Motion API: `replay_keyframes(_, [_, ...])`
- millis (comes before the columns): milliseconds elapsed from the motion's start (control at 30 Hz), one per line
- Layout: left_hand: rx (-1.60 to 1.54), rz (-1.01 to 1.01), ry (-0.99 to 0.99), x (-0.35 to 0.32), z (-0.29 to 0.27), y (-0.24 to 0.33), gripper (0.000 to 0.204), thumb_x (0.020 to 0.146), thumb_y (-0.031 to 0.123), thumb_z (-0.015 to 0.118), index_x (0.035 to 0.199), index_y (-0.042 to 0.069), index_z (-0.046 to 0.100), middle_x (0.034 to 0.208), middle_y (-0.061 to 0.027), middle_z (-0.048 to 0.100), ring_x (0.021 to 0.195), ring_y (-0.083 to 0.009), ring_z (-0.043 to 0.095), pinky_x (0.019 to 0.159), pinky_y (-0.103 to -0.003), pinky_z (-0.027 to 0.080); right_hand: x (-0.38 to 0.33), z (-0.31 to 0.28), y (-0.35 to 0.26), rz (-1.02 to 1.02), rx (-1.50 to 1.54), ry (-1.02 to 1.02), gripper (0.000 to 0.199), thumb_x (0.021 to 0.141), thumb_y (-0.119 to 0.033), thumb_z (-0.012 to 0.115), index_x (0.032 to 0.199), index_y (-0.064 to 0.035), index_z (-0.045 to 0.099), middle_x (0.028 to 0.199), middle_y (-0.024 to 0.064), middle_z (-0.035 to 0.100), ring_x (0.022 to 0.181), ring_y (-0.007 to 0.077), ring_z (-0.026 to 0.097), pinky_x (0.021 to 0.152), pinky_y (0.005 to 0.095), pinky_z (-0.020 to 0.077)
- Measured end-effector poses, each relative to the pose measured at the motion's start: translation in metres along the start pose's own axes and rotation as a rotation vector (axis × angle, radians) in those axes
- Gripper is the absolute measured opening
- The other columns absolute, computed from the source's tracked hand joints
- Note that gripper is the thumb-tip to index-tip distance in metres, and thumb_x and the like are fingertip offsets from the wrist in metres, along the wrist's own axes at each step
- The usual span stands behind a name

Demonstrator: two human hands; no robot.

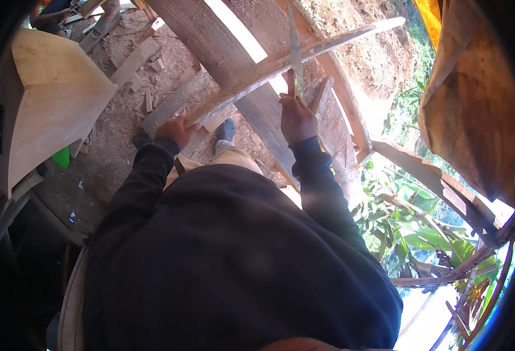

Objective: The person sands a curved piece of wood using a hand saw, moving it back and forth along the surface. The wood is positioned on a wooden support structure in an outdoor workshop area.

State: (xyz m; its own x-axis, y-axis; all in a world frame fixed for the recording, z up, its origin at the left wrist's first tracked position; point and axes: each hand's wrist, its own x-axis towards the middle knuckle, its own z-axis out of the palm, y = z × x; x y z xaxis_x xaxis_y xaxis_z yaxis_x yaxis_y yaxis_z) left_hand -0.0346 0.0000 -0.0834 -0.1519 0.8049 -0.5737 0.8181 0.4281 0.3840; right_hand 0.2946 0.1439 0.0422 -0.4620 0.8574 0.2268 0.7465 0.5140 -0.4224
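Observation:
A long, narrow wooden pole runs slantwise in front of me, from near my body up to the far right. My left hand is closed around its near end. In my right hand is the brown handle of a hand saw, its fingers wrapped round it. The saw's tapering metal blade points away from me and crosses the pole. Whether its edge touches the wood, I cannot tell. Beneath the pole lies a wide weathered plank.
Wood scraps litter the dirt floor around my feet. A large pale wooden panel piece stands at the left. Another person is at the far left. An orange-brown sheet hangs at the right, above green plants.

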Motion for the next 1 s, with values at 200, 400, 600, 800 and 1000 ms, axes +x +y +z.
replay_keyframes(200, [-0.175,-0.02,-0.153,-0.003,0.012,-0.006,0.079,0.101,0.076,0.055,0.126,0.003,0.072,0.113,-0.0255,0.078,0.11,-0.0442,0.075,0.098,-0.053,0.057,-0.022,-0.011,-0.005,0.055,0.06,-0.098,0.005,0.101,-0.007,0.071,0.104,-0.0098,0.069,0.11,0.0144,0.082,0.096,0.0348,0.08,0.076,0.0421,0.0633])
replay_keyframes(400, [-0.218,-0.053,-0.149,-0.034,0.012,0.028,0.076,0.101,0.075,0.055,0.119,0.003,0.073,0.11,-0.0253,0.078,0.109,-0.0444,0.074,0.097,-0.053,0.056,-0.046,-0.022,-0.026,0.05,0.215,-0.139,0.022,0.101,-0.009,0.065,0.12,-0.0172,0.072,0.111,0.0051,0.079,0.094,0.0307,0.078,0.081,0.0426,0.0627])
replay_keyframes(600, [-0.097,-0.057,0.01,-0.045,-0.016,0.042,0.066,0.099,0.068,0.064,0.117,0.004,0.07,0.108,-0.0231,0.079,0.103,-0.0434,0.076,0.091,-0.054,0.059,-0.044,-0.037,-0.046,0.004,0.234,-0.194,0.006,0.105,-0.001,0.064,0.108,-0.0018,0.069,0.112,0.0195,0.081,0.103,0.0314,0.082,0.087,0.0386,0.0648])
replay_keyframes(800, [0.041,-0.032,0.181,-0.034,-0.028,0.038,0.062,0.095,0.061,0.074,0.119,0.004,0.067,0.103,-0.0224,0.079,0.101,-0.0421,0.078,0.088,-0.054,0.061,-0.042,-0.044,-0.043,-0.012,0.296,-0.201,0.017,0.1,0.006,0.064,0.114,0.0002,0.071,0.122,0.0173,0.08,0.097,0.028,0.081,0.085,0.0355,0.0633])
replay_keyframes(1000, [0.122,0.074,0.106,-0.023,-0.067,0.036,0.06,0.095,0.061,0.074,0.114,0.005,0.071,0.106,-0.0225,0.079,0.104,-0.0421,0.078,0.091,-0.052,0.062,-0.048,-0.057,-0.067,-0.036,0.433,-0.088,0.041,0.097,0.004,0.064,0.138,-0.0014,0.068,0.116,0.0165,0.079,0.1,0.0274,0.077,0.093,0.0378,0.0594])
